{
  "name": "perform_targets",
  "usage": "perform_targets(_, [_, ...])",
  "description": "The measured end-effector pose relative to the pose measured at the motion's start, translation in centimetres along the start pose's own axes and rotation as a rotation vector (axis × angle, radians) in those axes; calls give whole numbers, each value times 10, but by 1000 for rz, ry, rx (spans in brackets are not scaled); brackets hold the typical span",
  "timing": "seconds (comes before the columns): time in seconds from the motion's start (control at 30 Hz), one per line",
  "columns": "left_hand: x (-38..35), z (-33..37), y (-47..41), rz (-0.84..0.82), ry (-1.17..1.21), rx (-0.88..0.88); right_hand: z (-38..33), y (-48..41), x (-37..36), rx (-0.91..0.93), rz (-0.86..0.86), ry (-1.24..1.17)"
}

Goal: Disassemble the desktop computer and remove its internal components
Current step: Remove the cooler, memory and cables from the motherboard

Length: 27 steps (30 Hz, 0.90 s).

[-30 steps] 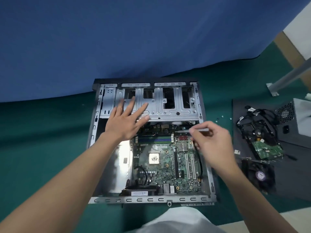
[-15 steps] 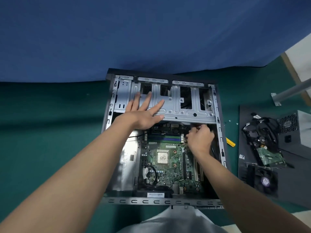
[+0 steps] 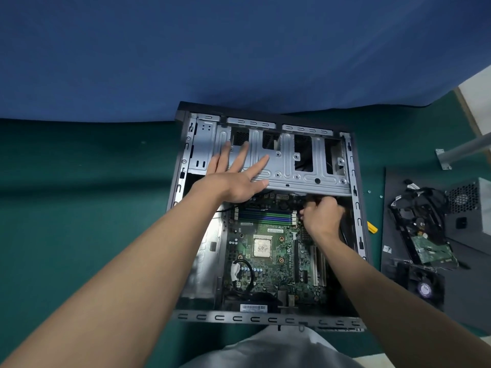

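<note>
The open desktop case (image 3: 265,318) lies flat on green cloth. My left hand (image 3: 233,184) rests palm down with its fingers spread on the silver drive cage (image 3: 292,179) at the far end. The green motherboard (image 3: 273,264) shows a bare CPU (image 3: 262,247) and memory sticks (image 3: 265,217). My right hand (image 3: 322,217) is curled into a fist at the board's far right corner, just under the cage edge beside dark cables. Its fingers hide whatever is in its grip.
To the right lies a black side panel (image 3: 473,301) carrying a hard drive (image 3: 430,251), a fan (image 3: 422,286) and a grey power supply (image 3: 470,211). A yellow object (image 3: 372,227) and loose screws (image 3: 369,192) lie beside the case. A metal leg (image 3: 465,150) crosses the far right.
My right hand, holding a slim silver tool a second ago, has moved forward and down into the case under the cage edge. My view has shifted left. The left hand stays on the cage.
</note>
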<state>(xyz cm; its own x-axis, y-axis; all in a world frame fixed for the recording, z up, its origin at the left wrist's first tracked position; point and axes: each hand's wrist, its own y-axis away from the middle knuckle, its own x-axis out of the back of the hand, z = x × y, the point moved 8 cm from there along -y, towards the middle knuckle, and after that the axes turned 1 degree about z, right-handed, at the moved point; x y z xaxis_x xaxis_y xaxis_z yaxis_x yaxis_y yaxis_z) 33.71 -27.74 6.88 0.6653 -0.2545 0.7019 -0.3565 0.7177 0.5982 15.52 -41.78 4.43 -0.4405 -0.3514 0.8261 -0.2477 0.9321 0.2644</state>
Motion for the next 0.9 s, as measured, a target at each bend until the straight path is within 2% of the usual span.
perform_targets(0.47, [1,0,2,7,-11,-1,3,-7,-8,-14,-69,5])
perform_targets(0.67, [1,0,2,10,-21,-1,-1,-8,-7,17,-86,96])
perform_targets(0.9, [1,0,2,14,-21,3,-22,-8,-15,143,-353,454])
